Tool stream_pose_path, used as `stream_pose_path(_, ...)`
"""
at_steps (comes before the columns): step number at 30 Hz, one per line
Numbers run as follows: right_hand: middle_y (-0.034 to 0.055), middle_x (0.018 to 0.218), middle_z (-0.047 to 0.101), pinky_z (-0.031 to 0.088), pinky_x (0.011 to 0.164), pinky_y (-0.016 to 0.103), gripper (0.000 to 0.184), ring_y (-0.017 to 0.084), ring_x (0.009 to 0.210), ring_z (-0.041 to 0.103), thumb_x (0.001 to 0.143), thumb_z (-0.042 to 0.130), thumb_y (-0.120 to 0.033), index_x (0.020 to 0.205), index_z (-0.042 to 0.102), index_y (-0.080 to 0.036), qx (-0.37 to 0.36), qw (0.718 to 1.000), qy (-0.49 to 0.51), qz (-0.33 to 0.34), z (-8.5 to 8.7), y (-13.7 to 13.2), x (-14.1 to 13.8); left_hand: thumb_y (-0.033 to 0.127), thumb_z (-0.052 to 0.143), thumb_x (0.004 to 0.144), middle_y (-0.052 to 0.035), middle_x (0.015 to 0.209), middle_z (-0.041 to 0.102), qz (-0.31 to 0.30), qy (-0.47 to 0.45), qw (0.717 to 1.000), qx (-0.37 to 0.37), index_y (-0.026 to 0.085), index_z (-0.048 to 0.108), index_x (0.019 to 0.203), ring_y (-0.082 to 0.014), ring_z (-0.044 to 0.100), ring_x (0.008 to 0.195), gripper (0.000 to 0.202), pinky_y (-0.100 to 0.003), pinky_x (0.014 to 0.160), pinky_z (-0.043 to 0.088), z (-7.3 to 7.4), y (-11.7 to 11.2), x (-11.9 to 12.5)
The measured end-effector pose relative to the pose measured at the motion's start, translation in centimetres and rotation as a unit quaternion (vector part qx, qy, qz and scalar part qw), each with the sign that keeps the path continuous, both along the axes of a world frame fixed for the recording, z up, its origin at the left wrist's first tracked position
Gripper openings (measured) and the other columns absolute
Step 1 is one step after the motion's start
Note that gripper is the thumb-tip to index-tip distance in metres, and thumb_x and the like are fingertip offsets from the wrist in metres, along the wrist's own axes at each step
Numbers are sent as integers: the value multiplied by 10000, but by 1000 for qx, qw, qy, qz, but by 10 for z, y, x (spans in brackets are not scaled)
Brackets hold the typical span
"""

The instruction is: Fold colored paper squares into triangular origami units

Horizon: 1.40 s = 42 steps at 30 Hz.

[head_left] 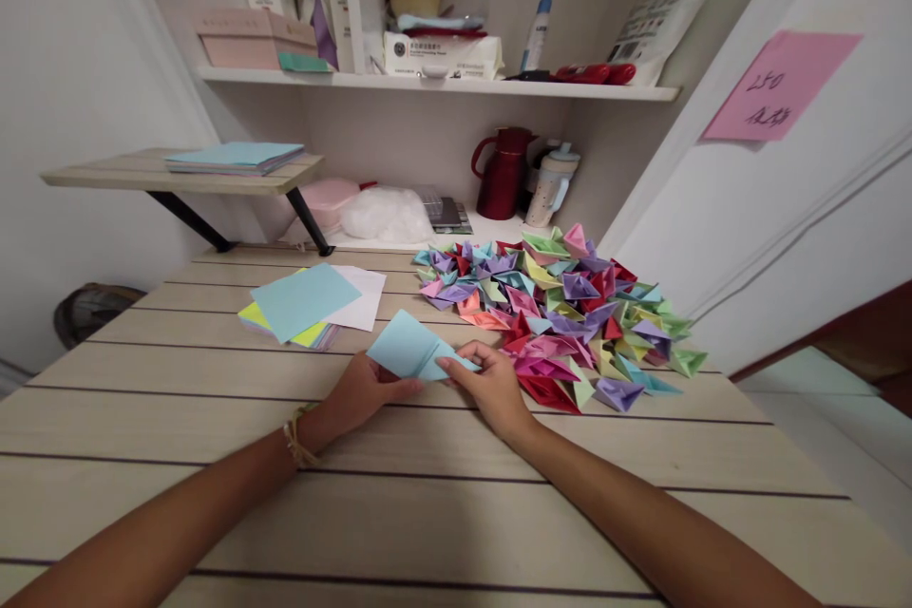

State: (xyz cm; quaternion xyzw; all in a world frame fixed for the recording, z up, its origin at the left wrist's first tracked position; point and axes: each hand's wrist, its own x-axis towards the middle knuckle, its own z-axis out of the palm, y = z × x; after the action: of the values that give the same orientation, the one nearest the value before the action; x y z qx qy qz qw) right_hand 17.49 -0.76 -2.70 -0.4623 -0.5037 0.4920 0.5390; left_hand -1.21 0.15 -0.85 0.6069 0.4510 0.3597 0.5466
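A light blue sheet of paper with a fold line near its right side is held up between both hands, just above the slatted table. My left hand grips its lower left edge, thumb along the front. At the right end, my right hand pinches the folded part between thumb and fingers. Close to my right hand lies a big heap of folded paper boats in many colours. Left of the held sheet is a loose stack of coloured paper, a blue sheet on top.
A raised wooden stand at the back left bears more paper. Behind the table are a plastic bag, a dark red jug and a tumbler. A white shelf overhangs them. A pink note hangs at right.
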Motion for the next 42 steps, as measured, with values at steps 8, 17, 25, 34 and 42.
stream_pose_path(8,-24,547,588,470,518,246,393,132,515,577,593,740,-410,864,604,-161,-31,999,34,7,-3,4,-1,327,723,617,-68,843,717,7,-11,1000,-26,131,655,836,-221,660,755,302,-324,709,522,-4,-1,0)
stream_pose_path(17,1,560,605,444,496,227,297,109,494,540,617,716,-414,652,609,-140,-33,999,21,7,3,0,-2,338,734,593,-62,778,717,4,-13,999,-38,119,656,837,-215,660,716,337,-320,674,527,-6,0,0)
stream_pose_path(25,13,539,615,416,489,224,289,115,495,542,625,712,-411,667,618,-141,-21,999,34,18,-2,3,-1,329,712,629,-53,824,714,-35,-32,998,-28,135,654,859,-185,652,727,306,-291,690,516,-5,2,6)
stream_pose_path(34,10,554,614,447,503,234,315,123,515,563,616,712,-434,662,612,-139,-27,999,31,16,0,1,-3,386,674,663,-44,693,704,-16,5,999,-30,132,669,744,-182,641,654,266,-295,658,525,-5,1,4)
stream_pose_path(42,4,584,603,437,503,229,308,115,521,536,628,698,-435,671,603,-145,-19,1000,10,22,3,-1,-3,398,648,689,-45,678,701,-25,24,999,-19,134,672,726,-167,636,629,268,-266,622,517,1,-1,6)
